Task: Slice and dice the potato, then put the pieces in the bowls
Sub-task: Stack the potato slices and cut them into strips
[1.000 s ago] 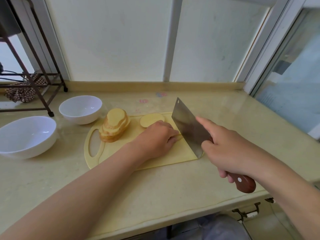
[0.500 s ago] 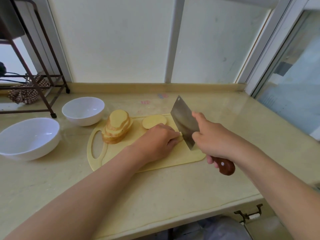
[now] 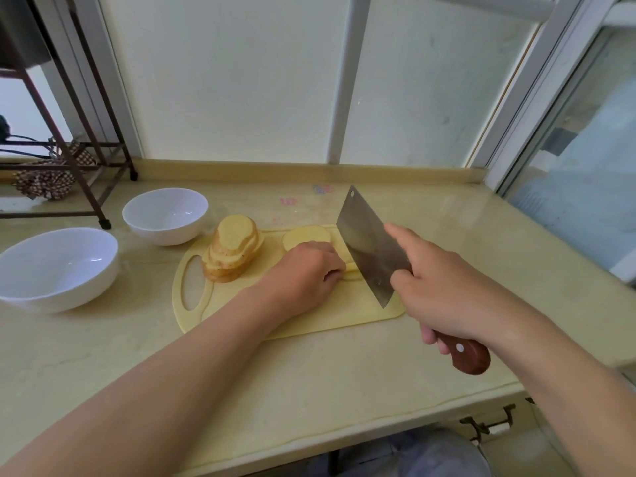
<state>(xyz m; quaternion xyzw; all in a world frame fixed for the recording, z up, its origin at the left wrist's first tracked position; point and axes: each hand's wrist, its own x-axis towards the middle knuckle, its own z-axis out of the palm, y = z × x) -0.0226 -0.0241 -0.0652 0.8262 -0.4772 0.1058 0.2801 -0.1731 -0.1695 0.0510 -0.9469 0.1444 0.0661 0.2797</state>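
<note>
Dicing step: your left grip [image 3: 306,273] holds potato slices [image 3: 351,271], right grip [image 3: 447,297] clasps cleaver [image 3: 368,249]; next, shift cleaver slightly leftward, evenly.

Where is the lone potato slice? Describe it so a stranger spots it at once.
Find the pale yellow plastic cutting board on the beige stone counter. At its far edge, between the leaning stack of skin-edged potato slices and the steel cleaver in the right hand, lies one round slice. It alone lies flat and single, just beyond the left hand holding the potato pieces.
</note>
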